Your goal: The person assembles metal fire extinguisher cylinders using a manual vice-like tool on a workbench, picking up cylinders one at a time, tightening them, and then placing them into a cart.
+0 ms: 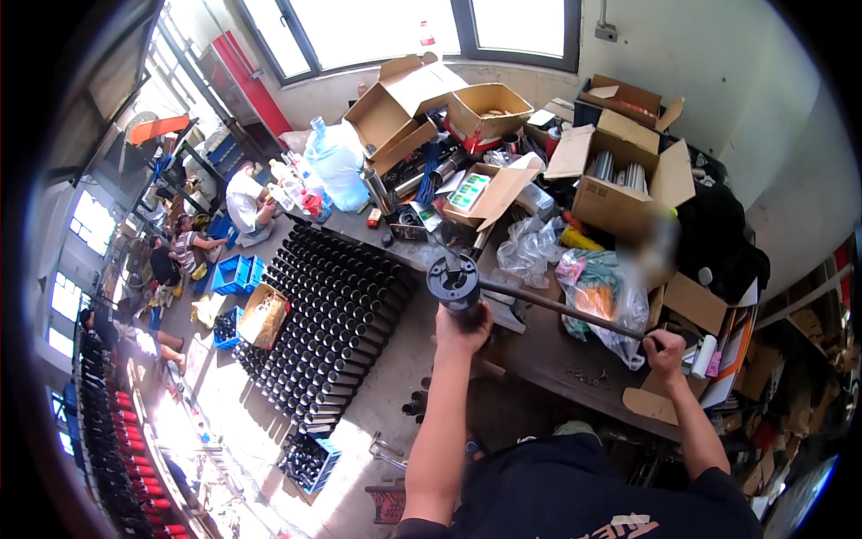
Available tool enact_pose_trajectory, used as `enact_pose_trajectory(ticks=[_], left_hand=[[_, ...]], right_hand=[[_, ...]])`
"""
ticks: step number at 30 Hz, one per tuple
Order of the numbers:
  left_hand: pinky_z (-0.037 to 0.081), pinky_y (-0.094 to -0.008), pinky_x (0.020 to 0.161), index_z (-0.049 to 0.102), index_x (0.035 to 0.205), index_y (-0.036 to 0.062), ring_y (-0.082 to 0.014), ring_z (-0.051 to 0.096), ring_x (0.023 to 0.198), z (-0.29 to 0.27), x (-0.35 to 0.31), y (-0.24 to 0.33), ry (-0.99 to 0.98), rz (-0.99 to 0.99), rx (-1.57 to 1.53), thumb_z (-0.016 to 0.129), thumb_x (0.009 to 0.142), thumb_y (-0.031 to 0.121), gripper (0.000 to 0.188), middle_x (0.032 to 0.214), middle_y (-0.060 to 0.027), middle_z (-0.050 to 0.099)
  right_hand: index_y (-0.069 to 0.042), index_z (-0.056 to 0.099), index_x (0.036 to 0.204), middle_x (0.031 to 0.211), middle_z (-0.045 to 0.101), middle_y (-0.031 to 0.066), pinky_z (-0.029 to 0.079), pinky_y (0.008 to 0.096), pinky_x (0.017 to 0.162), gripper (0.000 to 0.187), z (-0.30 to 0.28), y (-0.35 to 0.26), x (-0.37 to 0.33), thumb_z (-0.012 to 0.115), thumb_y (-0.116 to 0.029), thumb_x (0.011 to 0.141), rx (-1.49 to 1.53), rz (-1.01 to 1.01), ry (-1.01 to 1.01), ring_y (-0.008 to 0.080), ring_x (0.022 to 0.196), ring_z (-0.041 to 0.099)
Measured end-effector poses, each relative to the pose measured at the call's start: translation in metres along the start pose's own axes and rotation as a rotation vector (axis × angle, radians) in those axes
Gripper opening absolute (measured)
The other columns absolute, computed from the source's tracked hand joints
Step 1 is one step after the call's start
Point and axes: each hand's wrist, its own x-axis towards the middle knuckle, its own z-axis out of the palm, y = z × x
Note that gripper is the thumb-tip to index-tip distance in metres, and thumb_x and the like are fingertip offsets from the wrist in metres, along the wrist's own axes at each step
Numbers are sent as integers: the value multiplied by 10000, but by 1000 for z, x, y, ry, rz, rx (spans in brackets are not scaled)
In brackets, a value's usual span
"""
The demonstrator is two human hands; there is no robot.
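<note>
Dark shirt (584,490) sitting closest — left hand (464,329) clamping around black cylinder (452,282), right hand (666,354) gripping end of long rod (566,310) — rod stretching above desk (541,357) toward cylinder.

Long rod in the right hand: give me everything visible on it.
The rod is slim, straight-looking, dark brownish and apparently metal. It spans above the workbench, slanting from the side of the dark round part in the left hand down the picture to the right hand, which grips it; no rod shows beyond that fist. Whether it is fixed to the round part or just touches it, I can't tell.
</note>
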Motion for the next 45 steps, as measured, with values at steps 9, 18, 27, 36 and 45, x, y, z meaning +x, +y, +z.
enact_pose_trajectory(ticks=[9, 18, 27, 36, 45], left_hand=[[614, -445, 850, 517, 1187, -40, -375, 492, 1035, 22, 14, -1, 1, 43, -104, 713, 790, 389, 616, 1208, -288, 380], [586, -434, 810, 504, 1218, -51, -334, 617, 931, 40, 8, -3, 235, 63, -278, 599, 890, 277, 473, 1084, -204, 539], [579, -398, 773, 558, 1123, -15, -325, 577, 972, 52, -7, 10, 158, 234, -199, 661, 803, 241, 423, 1059, -189, 564], [579, -447, 733, 599, 1104, 41, -364, 613, 927, -18, 5, 21, 37, 258, -9, 595, 888, 170, 251, 1067, -202, 598], [527, -349, 794, 466, 1244, -25, -227, 580, 876, 10, -185, -105, -681, 222, 269, 628, 873, 487, 653, 1098, -131, 549]], right_hand=[[-22, 604, 719, 696, 598, 212, 466, 477, 588, 333, 93, 26, 270, 588, -267, 944, -22, -156, 71, 425, 687, 609], [-68, 590, 686, 640, 588, 196, 470, 508, 563, 262, 158, 9, 258, 566, -241, 881, 89, -164, 178, 408, 632, 621], [-100, 702, 725, 698, 659, 177, 535, 520, 655, 276, 152, -22, 261, 603, -309, 877, 88, -176, 167, 393, 701, 663], [-72, 719, 746, 750, 680, 190, 534, 481, 668, 417, 51, 32, 219, 540, -389, 950, -98, -49, -12, 385, 747, 677], [-88, 500, 559, 515, 461, 8, 353, 314, 512, 666, 54, 82, -124, 459, -565, 1022, 278, 674, -423, 120, 502, 470]])
